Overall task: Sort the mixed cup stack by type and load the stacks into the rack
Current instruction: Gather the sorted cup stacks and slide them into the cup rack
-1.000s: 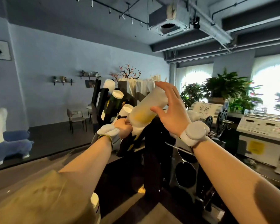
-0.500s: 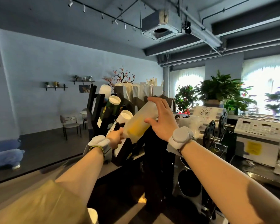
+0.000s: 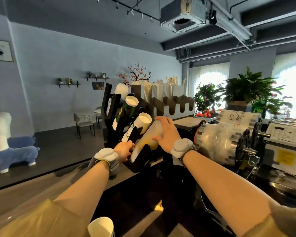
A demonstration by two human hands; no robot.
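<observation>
**A:** Nearest to us, what do we record?

**B:** One white paper cup [image 3: 101, 227] at the bottom edge, mouth up, between our two forearms. One padded band on each wrist, so two.

**A:** And the hands?

**B:** Our left hand [image 3: 124, 150] is curled closed around the lower end of the frosted cup stack [image 3: 147, 140]. Our right hand [image 3: 167, 134] is cupped over its upper end, fingers wrapped on it. Both are gripping the same stack.

**A:** Where does that stack sit?

**B:** It lies tilted in the nearest slot of the black cup rack [image 3: 140, 158], lower end towards us, with a yellow patch showing through its side.

**A:** Count the rack's load.

**B:** Behind it we count three more stacks: a white paper stack [image 3: 137, 127] with green print, a dark green stack [image 3: 126, 108], and a pale stack [image 3: 121, 89] at the top. Four in all, each in its own slot.

**A:** To the right?

**B:** One roll of printed sealing film [image 3: 219, 137] on one cup sealing machine [image 3: 284, 142].

**A:** Farther back?

**B:** One grey straw holder [image 3: 169, 103], then potted plants [image 3: 246, 89] by the windows; we cannot tell their number.
</observation>
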